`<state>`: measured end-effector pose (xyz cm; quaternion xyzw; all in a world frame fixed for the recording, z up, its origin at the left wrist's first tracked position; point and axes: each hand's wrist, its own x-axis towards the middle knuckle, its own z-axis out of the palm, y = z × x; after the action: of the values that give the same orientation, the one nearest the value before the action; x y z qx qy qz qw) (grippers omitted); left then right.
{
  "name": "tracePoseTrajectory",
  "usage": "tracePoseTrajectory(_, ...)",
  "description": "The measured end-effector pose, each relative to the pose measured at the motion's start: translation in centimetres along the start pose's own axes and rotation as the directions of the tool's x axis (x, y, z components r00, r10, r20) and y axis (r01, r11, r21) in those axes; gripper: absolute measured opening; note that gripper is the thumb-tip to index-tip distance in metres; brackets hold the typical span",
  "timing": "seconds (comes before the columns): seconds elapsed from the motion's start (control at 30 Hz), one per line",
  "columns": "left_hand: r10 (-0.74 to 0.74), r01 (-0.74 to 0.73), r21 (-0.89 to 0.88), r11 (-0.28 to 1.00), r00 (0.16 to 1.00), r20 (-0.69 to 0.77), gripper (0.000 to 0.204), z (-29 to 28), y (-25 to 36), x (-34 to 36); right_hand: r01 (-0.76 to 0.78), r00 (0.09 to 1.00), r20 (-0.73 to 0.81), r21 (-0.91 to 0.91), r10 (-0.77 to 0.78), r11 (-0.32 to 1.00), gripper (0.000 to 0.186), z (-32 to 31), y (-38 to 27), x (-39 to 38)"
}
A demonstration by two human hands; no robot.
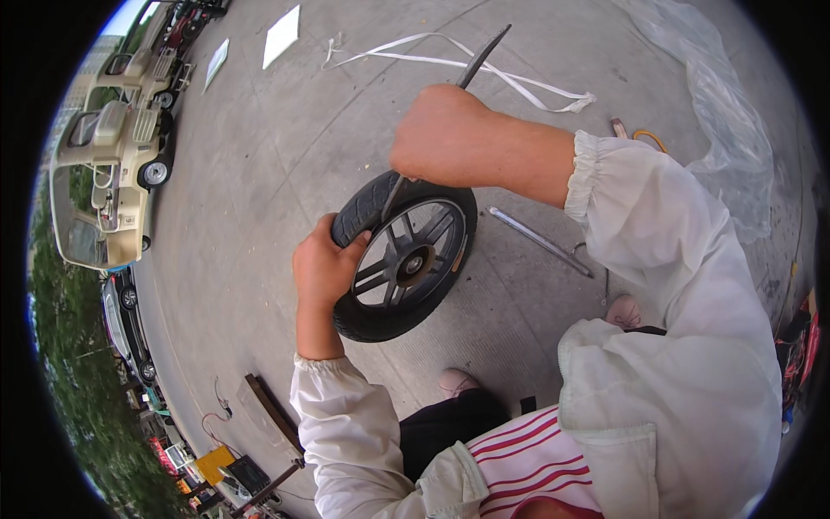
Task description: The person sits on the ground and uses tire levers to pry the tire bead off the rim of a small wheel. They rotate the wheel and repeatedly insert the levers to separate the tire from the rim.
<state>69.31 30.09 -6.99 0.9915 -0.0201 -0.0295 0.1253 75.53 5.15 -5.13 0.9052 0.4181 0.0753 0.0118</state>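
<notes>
Gripping a dark lever in the right hand here, with fingers closed firmly round it, just above the tyre! Pointing one end up and away, and the other down at the tyre's edge, close by the rim. Clasping the tyre's upper left with the left hand, with thumb toward the rim and fingers bent over the tread, partly out of sight behind. Holding the wheel tilted, in front of the body; hard to tell whether touching the floor. Over to the right now, spotting a metal bar near the tyre, lying on the floor. Farther off, seeing a white strap and clear plastic!
</notes>
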Motion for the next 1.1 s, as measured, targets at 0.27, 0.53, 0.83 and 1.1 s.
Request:
tracePoseTrajectory(0.27,-0.005,0.005,0.018,1.000,1.000,0.011,0.038,0.1,0.5,0.1,0.039,0.998,-0.045,-0.031,-0.040,0.999,0.009,0.2,-1.1,-0.7)
tracePoseTrajectory(0.53,-0.071,0.072,-0.036,0.997,0.997,0.041,0.049,0.4,-0.5,0.5,-0.179,0.980,-0.051,0.215,0.194,0.960,0.010,5.2,-4.2,-4.2)
tracePoseTrajectory(0.83,-0.062,0.065,-0.054,0.996,0.997,0.055,0.064,0.4,-0.8,0.8,-0.474,0.845,0.307,0.809,0.438,0.347,0.023,11.6,-9.8,-7.5)
tracePoseTrajectory(1.1,-0.088,0.087,-0.155,0.984,0.996,0.001,0.061,1.6,-2.5,1.0,-0.283,0.884,0.257,0.959,0.390,0.010,0.022,19.2,-13.3,-5.0)
